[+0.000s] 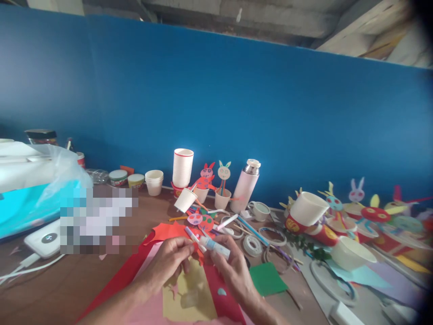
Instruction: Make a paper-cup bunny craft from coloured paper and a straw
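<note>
From where I stand, a plain blue wall [216,99] runs the whole way behind the brown tabletop [67,289], stopping short of a rough grey ceiling [257,18] with a pale beam [352,25] at the right. A soft, whitish sheen lies on the wall's left end.

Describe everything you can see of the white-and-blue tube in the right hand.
The white-and-blue tube is a slim, cylindrical container, apparently plastic and partly translucent, with blue markings too blurred to read. It lies aslant in the fingers of the right hand, one end pointing leftward and slightly away from the person, toward the left hand. The right fingers partly cover it. It is held up in front of the person, and whether its far end touches anything cannot be told.
</note>
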A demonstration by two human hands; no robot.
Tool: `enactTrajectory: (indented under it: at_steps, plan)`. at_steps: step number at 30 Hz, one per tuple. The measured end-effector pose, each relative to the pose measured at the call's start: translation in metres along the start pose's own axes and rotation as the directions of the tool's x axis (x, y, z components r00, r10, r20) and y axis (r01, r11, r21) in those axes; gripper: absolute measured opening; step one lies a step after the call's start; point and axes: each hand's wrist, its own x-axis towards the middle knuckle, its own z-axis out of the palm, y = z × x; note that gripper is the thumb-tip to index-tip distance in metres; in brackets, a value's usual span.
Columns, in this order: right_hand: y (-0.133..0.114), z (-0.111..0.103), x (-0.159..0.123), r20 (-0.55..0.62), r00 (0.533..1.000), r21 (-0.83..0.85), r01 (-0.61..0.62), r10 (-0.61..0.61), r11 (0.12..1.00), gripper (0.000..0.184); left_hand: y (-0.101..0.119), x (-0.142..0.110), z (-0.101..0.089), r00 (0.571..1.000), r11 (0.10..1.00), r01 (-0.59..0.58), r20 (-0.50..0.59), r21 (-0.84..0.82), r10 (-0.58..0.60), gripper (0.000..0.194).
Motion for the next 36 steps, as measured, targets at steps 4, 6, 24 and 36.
enactTrajectory:
  at_steps: [4, 6, 24, 36]
  plan:
    - [0.003, 0.002, 0.001, 0.048, 0.999, 0.163, -0.007, -0.001, 0.987, 0.026, 0.001, -0.005, 0.005, 0.993, 0.987, -0.045, 0.101, -0.156, 0.061, 0.025]
    - [0.002, 0.005, -0.001, 0.061, 0.998, 0.135, 0.004, -0.012, 0.991, 0.025, -0.004, -0.005, 0.009, 0.988, 0.970, -0.050, 0.132, -0.239, 0.083, 0.024]
    - [-0.007, 0.004, 0.000, -0.016, 0.996, -0.616, 0.062, -0.092, 0.785, 0.010, -0.022, 0.005, 0.013, 0.995, 0.904, -0.101, -0.041, -0.416, 0.092, 0.021]
    - [-0.005, 0.003, -0.006, 0.108, 0.990, -0.634, 0.136, -0.087, 0.761, 0.024, -0.019, 0.002, 0.013, 0.994, 0.920, -0.099, -0.075, -0.380, 0.076, 0.024]
